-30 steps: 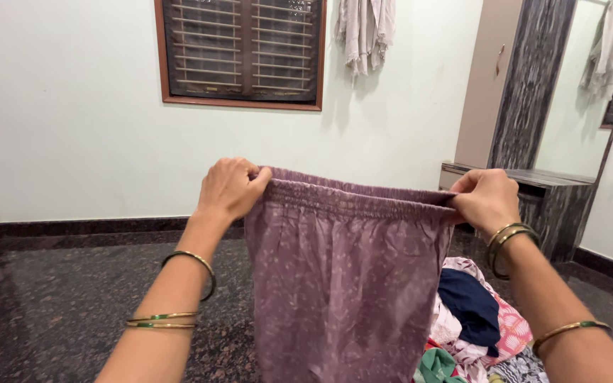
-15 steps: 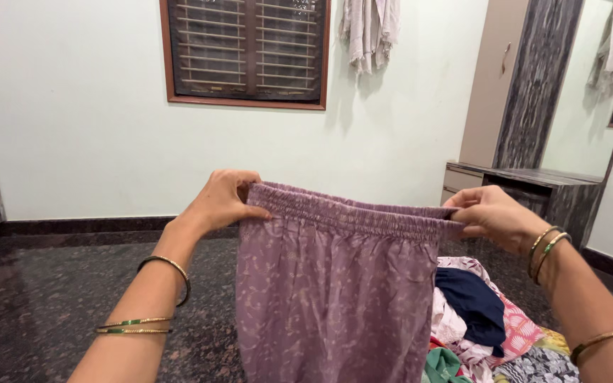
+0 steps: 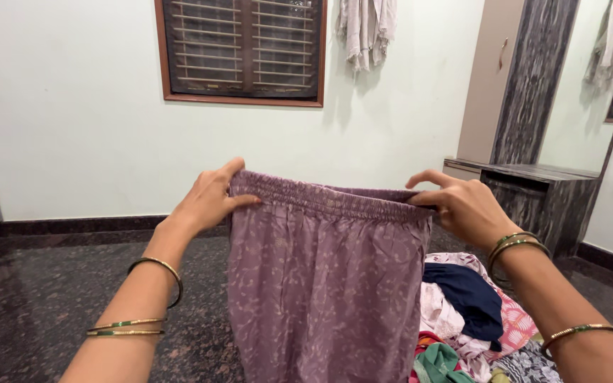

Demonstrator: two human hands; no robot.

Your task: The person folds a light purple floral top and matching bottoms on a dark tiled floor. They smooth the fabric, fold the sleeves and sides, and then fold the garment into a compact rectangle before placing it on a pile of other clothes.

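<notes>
Head view: a mauve printed garment (image 3: pixel 321 284) hangs stretched by its elastic waistband, its lower end cut off by the frame. The left hand (image 3: pixel 207 198) and right hand (image 3: pixel 462 206) pinch opposite waistband corners, fingertips closed over the fabric. A heap of mixed clothes (image 3: pixel 477 319) lies below the right fingers, partly hidden.

Bare forearms, thin gold-and-green bangles (image 3: pixel 156 273) on both wrists.
</notes>
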